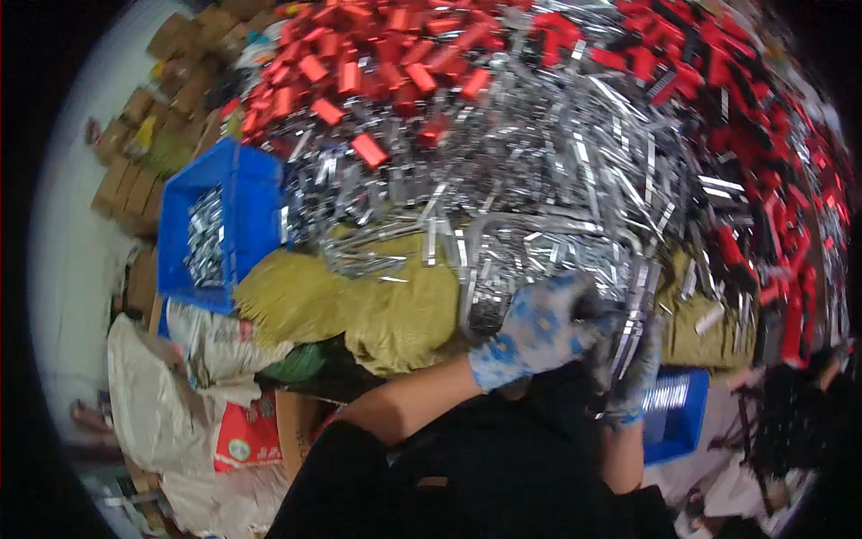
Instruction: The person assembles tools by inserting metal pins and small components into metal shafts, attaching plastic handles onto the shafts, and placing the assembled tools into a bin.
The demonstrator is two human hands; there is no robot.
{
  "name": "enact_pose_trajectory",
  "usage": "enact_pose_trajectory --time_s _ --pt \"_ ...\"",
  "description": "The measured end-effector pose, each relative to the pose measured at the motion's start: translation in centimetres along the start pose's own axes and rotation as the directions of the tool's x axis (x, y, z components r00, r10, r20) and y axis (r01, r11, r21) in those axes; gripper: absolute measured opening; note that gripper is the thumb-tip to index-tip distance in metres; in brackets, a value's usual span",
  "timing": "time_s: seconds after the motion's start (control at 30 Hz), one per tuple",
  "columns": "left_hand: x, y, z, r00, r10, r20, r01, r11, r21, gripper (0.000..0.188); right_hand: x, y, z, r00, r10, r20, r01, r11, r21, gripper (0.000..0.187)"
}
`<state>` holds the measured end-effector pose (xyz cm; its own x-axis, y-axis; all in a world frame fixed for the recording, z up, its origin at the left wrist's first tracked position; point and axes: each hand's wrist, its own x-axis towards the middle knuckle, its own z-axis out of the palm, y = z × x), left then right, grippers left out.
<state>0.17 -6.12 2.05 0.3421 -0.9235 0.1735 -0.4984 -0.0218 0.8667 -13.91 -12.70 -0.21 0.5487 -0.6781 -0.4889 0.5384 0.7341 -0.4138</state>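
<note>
Though the left grip (544,329) is unclear, strips (636,310) jut above the clasping right grip (641,382).

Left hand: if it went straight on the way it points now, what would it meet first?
The left hand would likely meet the long silver strips by the right hand; depth is unclear.

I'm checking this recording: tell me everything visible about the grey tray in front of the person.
The tray is grey and shallow-looking, with a raised rim and rounded far corners; whether it is plastic or metal is unclear. It sits open side up, full of small shiny silver pieces. A heap of metal parts lies beyond it, and a yellowish sack is at its left. The gloved left hand hides part of its near side; contact is unclear.
</note>
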Motion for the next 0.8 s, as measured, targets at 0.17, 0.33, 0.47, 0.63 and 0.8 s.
enact_pose_trajectory --time_s 0.17,0.33,0.47,0.63,0.8 --pt "-3.2 -0.3 2.5 0.975 0.113 0.19 -0.125 0.991 0.051 0.042 1.9 0.0 -0.8 0.882 -0.378 0.282 0.471 0.736 -0.486 0.051" --pt "-4.5 -0.2 2.7 0.922 -0.065 0.382 0.346 0.582 -0.736 0.049 1.7 0.0 2.0 0.931 -0.298 0.211 0.364 0.733 -0.574 0.048" --pt "-1.7 -4.1 -2.8 0.817 0.123 0.563 -0.123 0.992 -0.037 0.027 2.9 1.7 2.4 0.935 -0.346 0.071 0.352 0.892 -0.284 0.042" --pt "4.1 -10.1 -17.7 0.744 0.006 -0.668 0.527 0.61 0.592 0.029 3.8 0.4 -0.3 0.91 -0.086 0.407 0.096 0.995 -0.004 0.035" --pt "3.1 -15.1 -22.6 0.788 0.208 -0.579 0.455 0.438 0.776 0.036 1.6 1.8 0.0 0.922 0.079 0.38 -0.033 0.992 -0.125 0.032"
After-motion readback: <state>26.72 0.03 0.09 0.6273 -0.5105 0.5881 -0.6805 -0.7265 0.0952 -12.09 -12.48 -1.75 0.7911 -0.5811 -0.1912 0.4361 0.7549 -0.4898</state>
